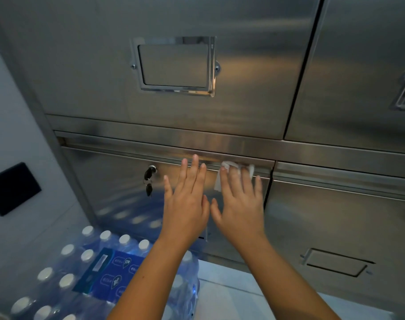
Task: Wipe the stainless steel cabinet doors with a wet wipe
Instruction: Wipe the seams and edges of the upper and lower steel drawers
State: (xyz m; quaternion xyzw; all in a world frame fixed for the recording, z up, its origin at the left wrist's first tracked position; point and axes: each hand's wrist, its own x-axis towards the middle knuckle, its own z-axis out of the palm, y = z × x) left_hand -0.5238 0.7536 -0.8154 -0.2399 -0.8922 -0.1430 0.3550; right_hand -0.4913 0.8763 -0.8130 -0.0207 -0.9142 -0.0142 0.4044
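At the far left, a black wall plate (13, 189) was seen on the pale wall, and below it a shrink-wrapped pack of water bottles (65, 280) with white caps was stood on the floor, close against the stainless steel cabinet. On the lower left cabinet door (118, 199), a key (149, 173) was lodged in the lock, with a second key hung beneath it. Just right of the lock, the left hand (185, 204) was laid flat near the top of that door, fingers straight and slightly spread, nothing held. Beside it, thumbs almost touching, the right hand (240, 204) was spread with straight fingers, and the white wet wipe (218, 183) was pressed beneath them against the door's upper right corner, by the handle rail. Above, a chrome label holder (176, 65) was fixed to the upper door. Further right, a second lower door (340, 215) with its own label holder (335, 262) was visible.
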